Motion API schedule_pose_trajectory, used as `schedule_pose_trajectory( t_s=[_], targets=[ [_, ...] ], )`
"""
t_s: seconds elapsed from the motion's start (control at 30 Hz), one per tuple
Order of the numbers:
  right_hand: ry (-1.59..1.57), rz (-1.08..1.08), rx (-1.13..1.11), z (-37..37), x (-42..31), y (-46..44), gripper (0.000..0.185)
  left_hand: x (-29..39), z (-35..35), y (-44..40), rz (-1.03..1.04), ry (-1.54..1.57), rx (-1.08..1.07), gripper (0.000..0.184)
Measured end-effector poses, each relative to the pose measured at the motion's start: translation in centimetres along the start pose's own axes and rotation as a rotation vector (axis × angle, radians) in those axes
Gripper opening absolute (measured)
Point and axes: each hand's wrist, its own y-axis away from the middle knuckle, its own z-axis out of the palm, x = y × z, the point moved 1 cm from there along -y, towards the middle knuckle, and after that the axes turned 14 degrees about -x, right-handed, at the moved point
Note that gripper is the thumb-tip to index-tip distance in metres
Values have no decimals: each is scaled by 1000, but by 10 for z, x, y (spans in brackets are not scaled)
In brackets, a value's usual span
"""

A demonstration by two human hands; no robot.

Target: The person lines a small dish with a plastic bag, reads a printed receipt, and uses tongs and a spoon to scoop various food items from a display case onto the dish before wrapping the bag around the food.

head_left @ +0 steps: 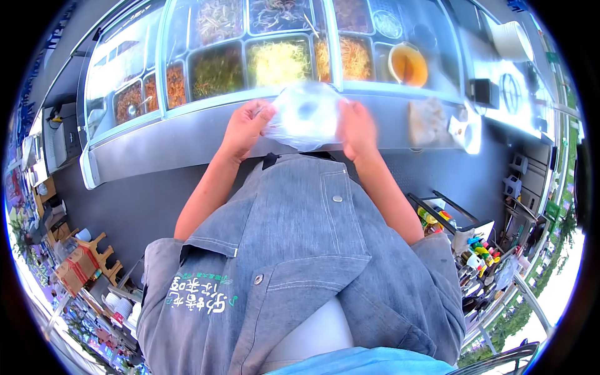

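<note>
A clear plastic bag (305,119) is stretched between my two hands above the counter's front edge. My left hand (247,128) pinches its left side, thumb against the fingers. On the opposite side my right hand (359,131) grips the bag, slightly blurred. Bright glare covers the bag's middle, so whether anything is inside cannot be told. Just beyond it, behind the glass, lies a tray of pale yellow shreds (279,61). A dark green tray (215,72) is to its left.
The glass-fronted case (125,119) holds several food trays. A bowl of orange liquid (409,64) stands at its right. On the counter ledge sits a beige cloth-like item (427,122). Bottles (484,253) fill a cart at right; a cardboard box (78,269) is at left.
</note>
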Motion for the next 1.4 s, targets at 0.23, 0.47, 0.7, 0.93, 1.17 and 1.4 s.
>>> schedule_pose_trajectory(
  t_s=[0.23,0.47,0.7,0.93,1.17,1.4],
  targets=[
    [310,-6,-50,-60,29,-27,15,-32,-3,-45,-249,136,112,27],
    [883,201,116,-84,13,-171,29,-152,-53,-177,-185,-456,386,30],
    [936,434,-60,-112,31,-175,24,-198,-68,-169,-287,-659,175,35],
    [678,356,-178,-110,32,-97,15,-149,-8,-79,-470,-619,240,30],
    [853,167,-277,-109,53,-72,27,-158,-2,-61,-441,-454,251,38],
    [904,290,-245,-97,43,-89,58,-140,9,-58,-386,-343,275,35]
  ],
)
